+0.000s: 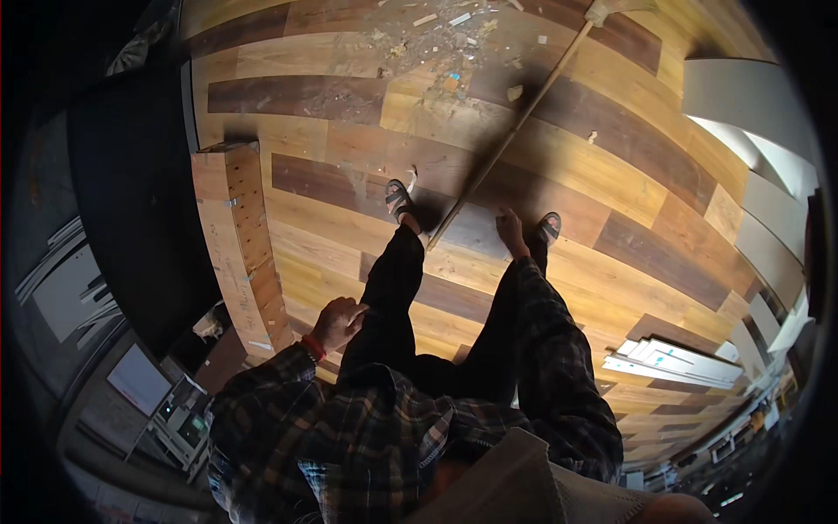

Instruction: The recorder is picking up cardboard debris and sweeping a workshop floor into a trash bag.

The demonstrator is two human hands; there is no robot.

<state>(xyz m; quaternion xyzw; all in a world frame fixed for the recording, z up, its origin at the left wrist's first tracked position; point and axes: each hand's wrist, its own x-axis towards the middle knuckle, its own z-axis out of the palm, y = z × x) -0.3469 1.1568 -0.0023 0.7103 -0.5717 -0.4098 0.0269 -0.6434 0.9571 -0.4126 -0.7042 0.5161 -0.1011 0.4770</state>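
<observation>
My left hand (336,325), with a red band at its wrist, hangs beside my left thigh. Its fingers are loosely bent, and nothing shows in them. My right hand (512,231) reaches down beside my right foot, fingers stretched and holding nothing that I can see. Nearest to it is a broom (513,129) with a long wooden handle. The handle slants from near my left foot to the far right, where the pale broom head (599,12) is cut by the picture's edge. Apart from the handle, my right hand does not visibly touch it.
Wood chips and dust (449,52) litter the plank-patterned floor (419,288) ahead. A long wooden beam (240,244) with holes stands at my left, beside a dark panel (131,210). White strips (672,362) lie at right, below pale boards (742,105). A lit screen (140,380) shows lower left.
</observation>
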